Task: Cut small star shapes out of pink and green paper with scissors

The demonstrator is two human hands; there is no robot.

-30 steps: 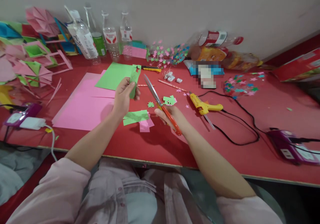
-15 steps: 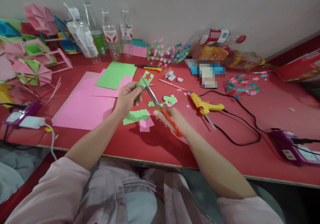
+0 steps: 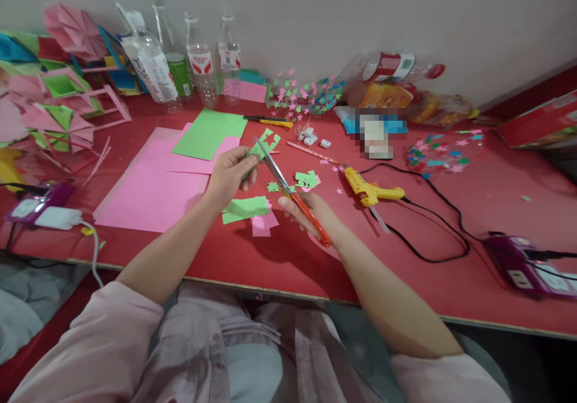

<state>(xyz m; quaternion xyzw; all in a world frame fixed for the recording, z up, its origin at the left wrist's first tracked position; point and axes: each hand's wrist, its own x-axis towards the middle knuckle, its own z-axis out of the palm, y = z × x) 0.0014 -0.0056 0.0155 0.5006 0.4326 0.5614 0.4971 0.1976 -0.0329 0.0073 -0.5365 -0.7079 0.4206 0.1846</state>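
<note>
Between its thumb and fingers my left hand (image 3: 232, 172) pinches a strip of green paper (image 3: 269, 141) that has a star-shaped hole near its far end. My right hand (image 3: 309, 211) is closed around the orange handles of a pair of scissors (image 3: 311, 218), whose blades point up and left against the green strip. Below the blades lie small green paper stars (image 3: 273, 187). Green scraps with cut-outs (image 3: 307, 179) rest to the right of them. Nearer me a green paper strip (image 3: 246, 209) overlaps pink paper pieces (image 3: 265, 223).
Pink sheets (image 3: 148, 181) and a green sheet (image 3: 210, 133) lie left. A yellow glue gun (image 3: 372, 190) with a black cord lies right, near a purple power strip (image 3: 523, 265). Plastic bottles (image 3: 201, 60), a utility knife (image 3: 276, 123) and star-covered clear plastic (image 3: 304, 93) are behind.
Almost nothing differs. The view has shifted very slightly, and both hands keep nearly the same pose with the scissors at the green paper strip.
</note>
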